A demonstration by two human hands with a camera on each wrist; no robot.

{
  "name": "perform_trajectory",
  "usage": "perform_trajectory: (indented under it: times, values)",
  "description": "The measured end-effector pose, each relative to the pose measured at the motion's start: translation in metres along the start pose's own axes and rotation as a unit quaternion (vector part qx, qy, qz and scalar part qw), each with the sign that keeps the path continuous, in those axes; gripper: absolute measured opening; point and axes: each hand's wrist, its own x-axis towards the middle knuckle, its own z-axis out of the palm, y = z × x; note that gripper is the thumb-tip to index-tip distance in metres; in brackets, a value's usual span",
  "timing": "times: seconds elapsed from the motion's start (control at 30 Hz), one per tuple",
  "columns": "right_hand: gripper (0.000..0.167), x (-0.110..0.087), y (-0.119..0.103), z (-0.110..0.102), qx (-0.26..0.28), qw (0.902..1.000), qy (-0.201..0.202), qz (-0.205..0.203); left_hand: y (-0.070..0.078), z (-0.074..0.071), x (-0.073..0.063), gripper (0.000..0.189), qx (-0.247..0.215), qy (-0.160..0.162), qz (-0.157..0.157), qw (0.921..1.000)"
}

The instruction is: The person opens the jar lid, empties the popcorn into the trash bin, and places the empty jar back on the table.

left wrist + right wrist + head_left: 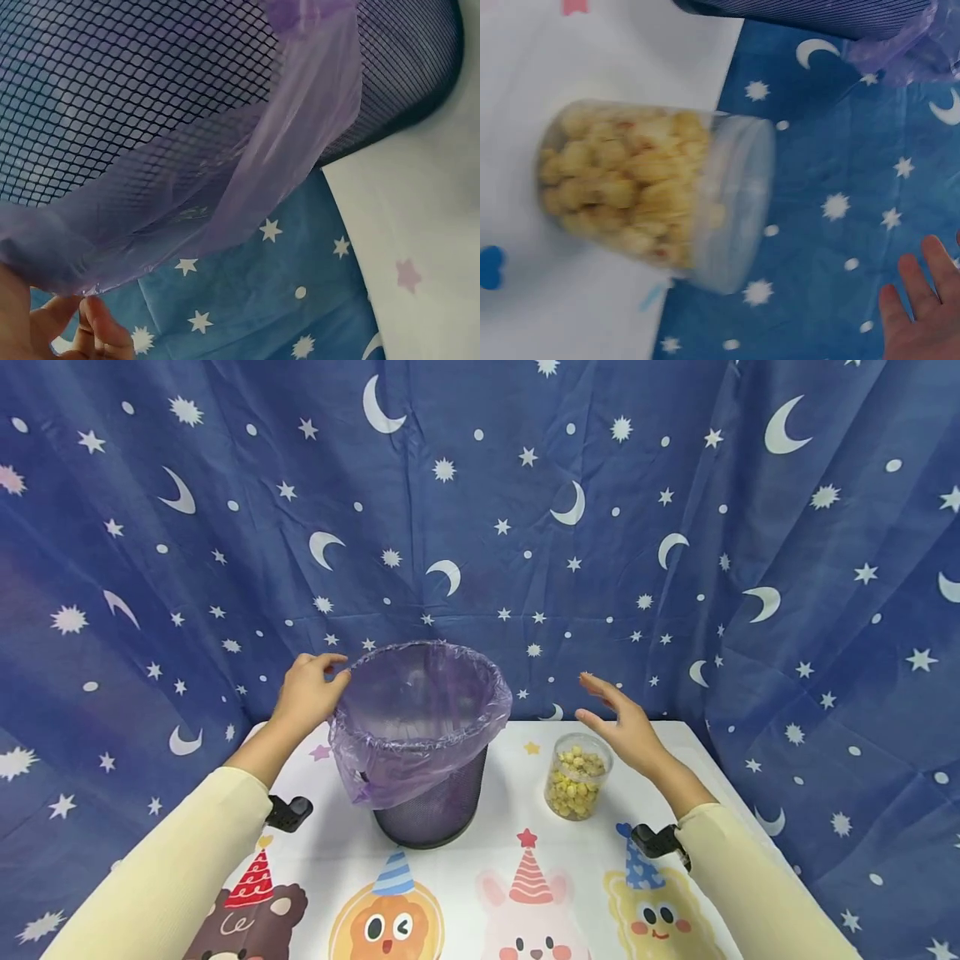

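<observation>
A purple plastic bin bag (pixel 420 777) lines a dark mesh wastebasket (pixel 442 810), its upper part folded outward over the rim. At the rim's left side is my left hand (pixel 307 693); in the left wrist view its fingertips (pixel 91 307) pinch the bag's edge. My right hand (pixel 626 731) is in the air just right of and above a clear jar of popcorn (pixel 576 781), fingers spread apart from the thumb, holding nothing. The right wrist view shows the jar (pixel 630 187) upright on the table with a translucent lid, and the hand (pixel 930 315) not touching it.
A white tablecloth (pixel 517 827) with printed cartoon animals covers the table. Behind and at both sides hangs a blue curtain (pixel 480 527) with moons and stars, close to the table's back edge. The jar stands to the right of the wastebasket, with a gap between them.
</observation>
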Motion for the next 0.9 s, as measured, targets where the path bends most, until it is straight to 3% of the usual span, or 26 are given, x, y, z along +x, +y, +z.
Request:
perform_trajectory:
  times: [0.4,0.57,0.9]
  values:
    - [0.075,-0.041,0.049,0.016,0.068,0.9932,0.024,0.091,-0.008,0.005,-0.006,0.045,-0.071,0.001,-0.051,0.9962]
    - [0.079,-0.05,0.063,0.026,0.091,0.9891,0.033,0.112,-0.009,0.009,-0.006,0.045,-0.1,0.012,-0.058,0.9932]
    - [0.092,-0.06,0.088,0.053,0.151,0.9762,0.042,0.15,-0.013,0.013,-0.01,0.049,-0.161,-0.004,-0.09,0.9828]
